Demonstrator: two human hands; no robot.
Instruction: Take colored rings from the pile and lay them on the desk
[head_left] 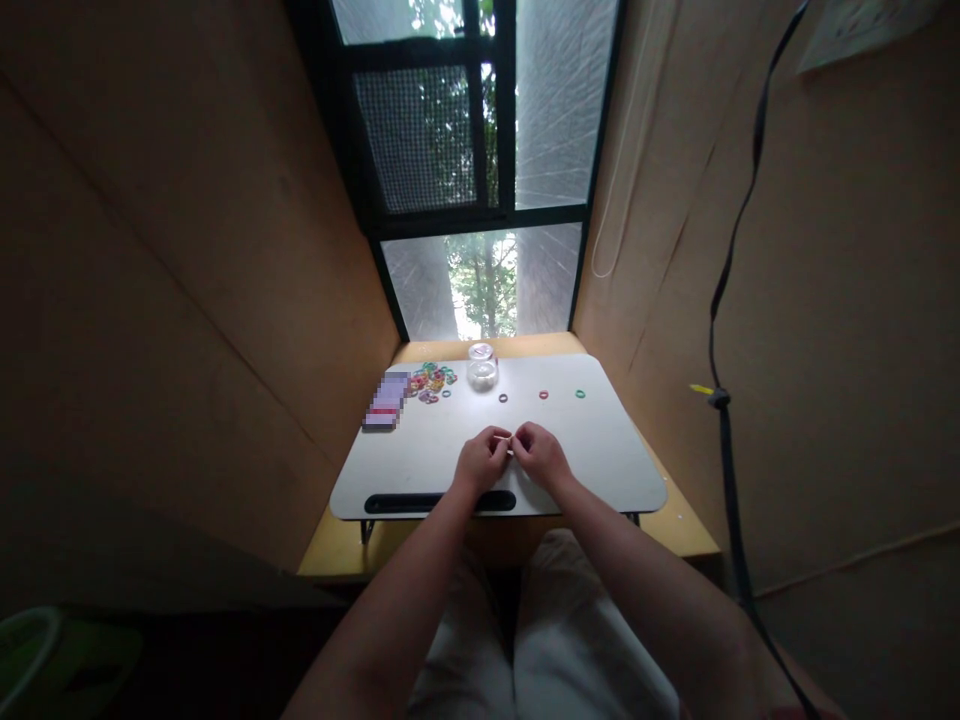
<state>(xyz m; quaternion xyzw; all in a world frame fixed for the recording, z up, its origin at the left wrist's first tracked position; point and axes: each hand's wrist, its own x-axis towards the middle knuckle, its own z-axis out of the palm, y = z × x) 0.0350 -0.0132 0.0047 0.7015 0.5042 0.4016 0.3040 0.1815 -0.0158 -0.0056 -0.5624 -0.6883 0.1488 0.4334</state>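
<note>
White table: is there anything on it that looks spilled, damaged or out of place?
Nothing clearly stands out. The coloured rings lie in a loose heap at the far left of the white table, while a dark ring, a red ring and a green ring sit apart in a spaced row, probably not spilled.

Daylight glares through the window (480, 216) — tabletop (420, 455) bright, side walls (187, 250) dim, lower left nearly black.

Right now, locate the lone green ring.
In the head view, the lone green ring lies right of centre on the white table, nearest the lone red ring.
</note>
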